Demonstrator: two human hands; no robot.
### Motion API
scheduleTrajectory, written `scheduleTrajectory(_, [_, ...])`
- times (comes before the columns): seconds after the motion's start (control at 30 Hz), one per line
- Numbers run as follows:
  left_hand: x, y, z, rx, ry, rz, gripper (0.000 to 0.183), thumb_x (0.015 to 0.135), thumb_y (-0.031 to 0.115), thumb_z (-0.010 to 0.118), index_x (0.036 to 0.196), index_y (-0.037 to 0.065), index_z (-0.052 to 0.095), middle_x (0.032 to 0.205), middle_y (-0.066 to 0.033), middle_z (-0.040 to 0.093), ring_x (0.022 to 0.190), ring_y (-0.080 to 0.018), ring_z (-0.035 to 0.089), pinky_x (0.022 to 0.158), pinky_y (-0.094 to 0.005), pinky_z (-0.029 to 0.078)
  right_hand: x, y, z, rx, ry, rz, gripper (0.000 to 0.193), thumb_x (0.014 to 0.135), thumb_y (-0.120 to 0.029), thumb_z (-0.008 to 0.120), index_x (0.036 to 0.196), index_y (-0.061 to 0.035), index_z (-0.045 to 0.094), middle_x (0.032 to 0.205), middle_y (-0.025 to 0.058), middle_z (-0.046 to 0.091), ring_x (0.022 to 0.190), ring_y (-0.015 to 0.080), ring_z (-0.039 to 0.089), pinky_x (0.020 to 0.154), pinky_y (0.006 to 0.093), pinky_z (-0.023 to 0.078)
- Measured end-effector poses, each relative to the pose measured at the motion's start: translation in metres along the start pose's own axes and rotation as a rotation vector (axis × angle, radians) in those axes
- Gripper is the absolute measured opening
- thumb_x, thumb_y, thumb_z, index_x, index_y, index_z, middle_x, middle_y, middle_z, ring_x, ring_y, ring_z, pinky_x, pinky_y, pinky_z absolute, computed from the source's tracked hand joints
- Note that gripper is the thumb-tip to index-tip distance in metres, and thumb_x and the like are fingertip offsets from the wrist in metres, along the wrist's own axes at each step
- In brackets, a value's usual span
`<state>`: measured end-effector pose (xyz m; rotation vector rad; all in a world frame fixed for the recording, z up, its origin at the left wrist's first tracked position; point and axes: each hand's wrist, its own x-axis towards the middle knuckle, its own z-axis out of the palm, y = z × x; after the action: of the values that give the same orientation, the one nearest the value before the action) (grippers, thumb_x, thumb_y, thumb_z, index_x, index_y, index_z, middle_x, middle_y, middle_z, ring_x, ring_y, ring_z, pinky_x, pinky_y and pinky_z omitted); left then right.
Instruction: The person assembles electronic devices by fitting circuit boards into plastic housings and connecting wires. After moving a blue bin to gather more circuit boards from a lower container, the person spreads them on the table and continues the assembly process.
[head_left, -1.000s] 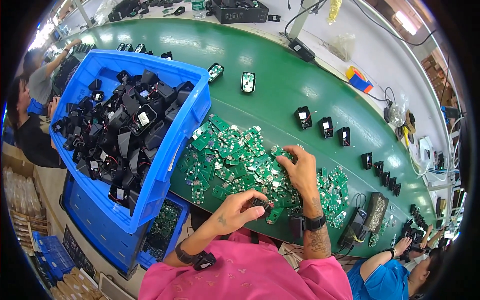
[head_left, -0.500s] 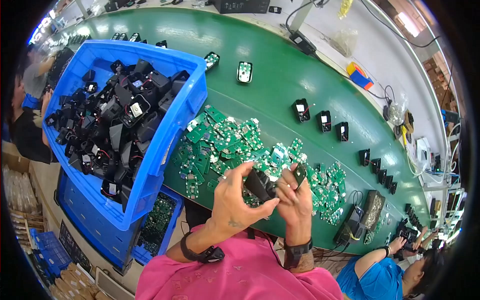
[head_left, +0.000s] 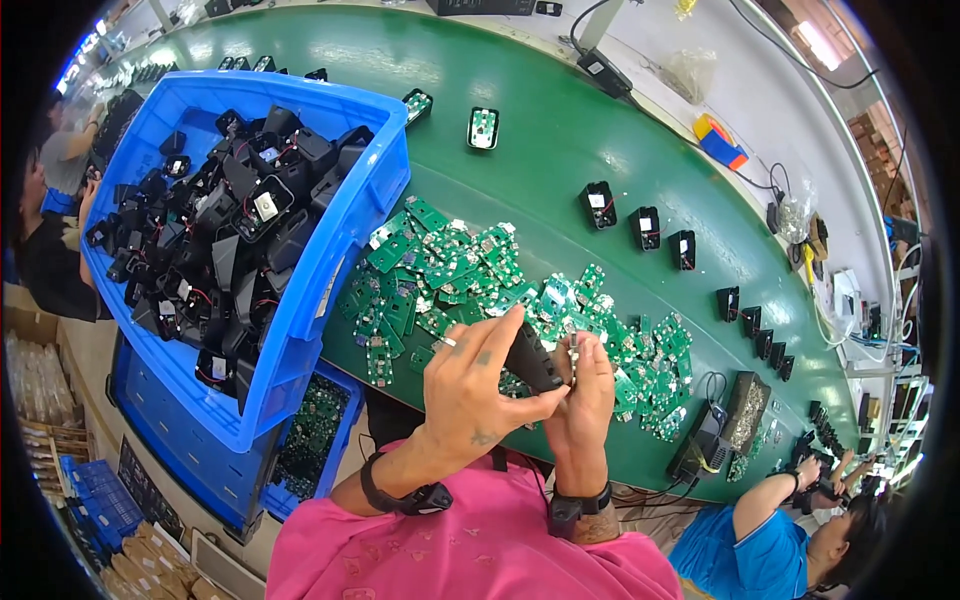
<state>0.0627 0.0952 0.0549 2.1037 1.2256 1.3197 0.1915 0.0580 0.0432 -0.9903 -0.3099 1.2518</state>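
Note:
A black plastic housing [head_left: 531,360] is gripped between the thumb and fingers of my left hand [head_left: 470,380], tilted over the work table. Close to its right side, my right hand [head_left: 582,400] pinches a small circuit board [head_left: 573,352], which shows almost edge-on. Whether the board touches the housing I cannot tell. Beneath and beyond both hands lies a loose heap of green circuit boards [head_left: 470,265]. To the left stands a blue bin [head_left: 365,190] filled with black housings [head_left: 235,260], some with red wires and white parts showing.
Single black housings [head_left: 598,205] stand in a row across the green table [head_left: 560,130]. One housing with a board in it [head_left: 483,128] sits farther back. A black device with a cable [head_left: 700,450] lies at the right. A co-worker in blue [head_left: 750,540] works at lower right.
My right hand has turned and drawn in toward the housing, so its circuit board now shows edge-on. The housing has tipped in my left hand, whose fingers now cover more of it.

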Motion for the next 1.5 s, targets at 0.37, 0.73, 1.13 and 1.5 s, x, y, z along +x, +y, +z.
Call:
scheduleTrajectory(0.37, [-0.003,-0.001,-0.002,-0.248,-0.191,-0.156,0.081,0.063,0.017,0.086,0.137,0.007,0.055,0.119,-0.0139,0.061,0.093,-0.0288,0.067,0.075,-0.0355,0.057,0.001,-0.017,-0.028,0.214,-0.304,0.078,0.026,0.106,-0.026,0.049,0.095,-0.0039,0.057,0.086,0.0061,0.059,0.061,0.0103,0.053,0.045,0.0209,0.033])
scheduleTrajectory(0.73, [-0.005,-0.014,-0.012,-0.14,-0.441,0.011,0.077,0.066,0.017,0.081,0.139,0.013,0.054,0.114,-0.0112,0.059,0.092,-0.0304,0.065,0.077,-0.0399,0.056,-0.005,-0.033,-0.047,-0.242,-0.172,0.116,0.025,0.105,-0.024,0.05,0.094,-0.0018,0.055,0.09,0.0155,0.065,0.071,0.022,0.066,0.059,0.032,0.057])
scheduleTrajectory(1.13, [0.001,0.012,0.004,-0.079,-0.225,0.024,0.079,0.056,0.027,0.088,0.125,0.001,0.058,0.111,-0.0169,0.064,0.094,-0.0316,0.068,0.081,-0.0395,0.056,-0.007,-0.01,-0.047,0.545,-0.292,0.343,0.022,0.107,-0.029,0.038,0.095,-0.0118,0.047,0.069,-0.0001,0.041,0.044,0.0075,0.032,0.039,0.0219,0.029])
scheduleTrajectory(1.5, [-0.005,0.017,0.008,-0.06,-0.249,0.032,0.078,0.059,0.026,0.086,0.127,0.0,0.057,0.116,-0.016,0.064,0.102,-0.0323,0.066,0.085,-0.0404,0.056,-0.006,0.004,-0.052,0.242,-0.125,0.136,0.021,0.106,-0.025,0.04,0.094,-0.0106,0.049,0.067,-0.0009,0.045,0.049,0.0085,0.039,0.043,0.0241,0.035])
